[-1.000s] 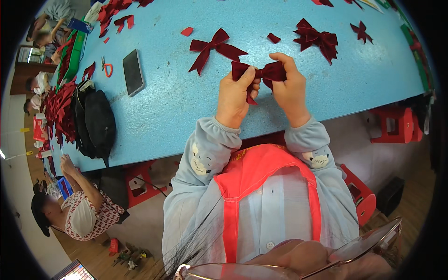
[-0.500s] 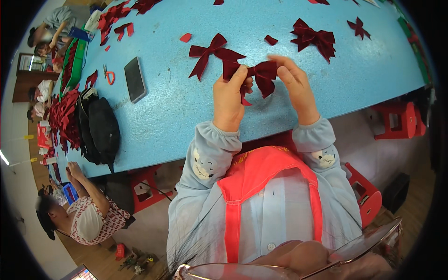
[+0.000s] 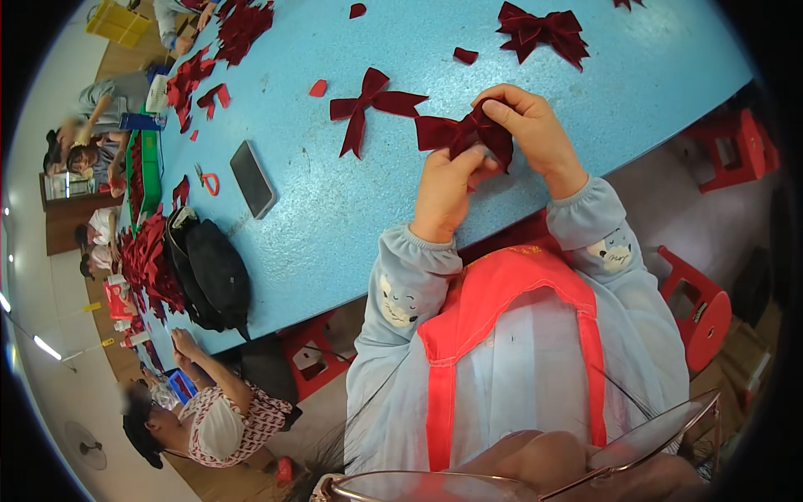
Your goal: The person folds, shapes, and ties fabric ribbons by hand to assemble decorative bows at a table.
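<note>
A dark red velvet bow (image 3: pixel 442 132) is held between my two hands, just above the table. My left hand (image 3: pixel 445 191) pinches its lower middle, thumb on top. At the right loop, my right hand (image 3: pixel 535 132) grips the velvet between thumb and fingers. Part of the bow's tails is hidden behind the hands. Just left of it, another velvet bow (image 3: pixel 365 104) lies flat on the table with its tails spread. Farther off to the right, a small heap of bows (image 3: pixel 545 37) rests on the blue table (image 3: pixel 335 226).
Small velvet scraps (image 3: pixel 466 55) lie about. To the left are a phone (image 3: pixel 253 179), orange-handled scissors (image 3: pixel 209 182), a black bag (image 3: pixel 213 272), a red velvet pile (image 3: pixel 149 263) and a green crate (image 3: pixel 146 171). A co-worker (image 3: pixel 222 418) sits at the left. Red stools (image 3: pixel 703 322) stand beside the table.
My right hand has closed on the bow's right loop, where its fingers were more spread out. My left hand has moved from the left loop to the lower middle. The view has turned.
</note>
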A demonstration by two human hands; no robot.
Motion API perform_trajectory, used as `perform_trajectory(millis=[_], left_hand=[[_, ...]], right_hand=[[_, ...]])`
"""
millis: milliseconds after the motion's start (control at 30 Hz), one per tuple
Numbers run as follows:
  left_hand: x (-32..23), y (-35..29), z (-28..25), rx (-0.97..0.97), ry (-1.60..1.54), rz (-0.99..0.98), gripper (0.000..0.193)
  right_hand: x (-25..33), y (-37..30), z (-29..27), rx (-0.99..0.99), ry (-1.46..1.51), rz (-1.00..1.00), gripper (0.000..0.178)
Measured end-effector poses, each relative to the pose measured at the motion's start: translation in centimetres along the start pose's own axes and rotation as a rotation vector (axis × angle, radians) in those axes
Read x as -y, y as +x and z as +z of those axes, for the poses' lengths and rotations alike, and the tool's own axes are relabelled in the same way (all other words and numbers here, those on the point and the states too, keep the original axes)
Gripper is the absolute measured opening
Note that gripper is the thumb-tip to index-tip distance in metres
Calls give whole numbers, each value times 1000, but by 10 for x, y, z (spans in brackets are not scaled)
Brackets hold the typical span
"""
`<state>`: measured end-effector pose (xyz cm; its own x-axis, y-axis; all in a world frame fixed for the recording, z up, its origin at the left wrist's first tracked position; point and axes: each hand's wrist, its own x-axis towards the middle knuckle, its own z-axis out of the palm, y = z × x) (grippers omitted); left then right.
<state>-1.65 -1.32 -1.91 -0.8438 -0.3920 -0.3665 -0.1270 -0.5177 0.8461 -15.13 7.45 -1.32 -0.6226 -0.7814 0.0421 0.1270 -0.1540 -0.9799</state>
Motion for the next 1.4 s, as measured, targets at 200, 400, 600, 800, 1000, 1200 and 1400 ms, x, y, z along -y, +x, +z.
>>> perform_trajectory(millis=[200, 400, 600, 800, 1000, 1200, 1400], left_hand=[[-7, -3, 6, -15, -194, 43, 28], [-4, 0, 5, -38, -44, 34, 19], [-4, -3, -14, 129, 27, -134, 15], [-32, -21, -22, 46, 406, -31, 29], [-24, -4, -31, -27, 240, -20, 23], [-15, -3, -46, -448, 1161, 666, 20], [-9, -28, -28, -397, 1381, 624, 17]], right_hand=[[-4, 3, 3, -7, 116, 52, 16], [-6, 3, 8, -43, -60, -73, 14], [-10, 6, -6, -48, -38, 2, 11], [-6, 5, -20, -25, -14, 73, 13], [2, -5, -21, 150, -41, 208, 14], [-4, -12, -27, -220, -703, -283, 14], [8, -3, -12, 325, -863, -553, 15]])
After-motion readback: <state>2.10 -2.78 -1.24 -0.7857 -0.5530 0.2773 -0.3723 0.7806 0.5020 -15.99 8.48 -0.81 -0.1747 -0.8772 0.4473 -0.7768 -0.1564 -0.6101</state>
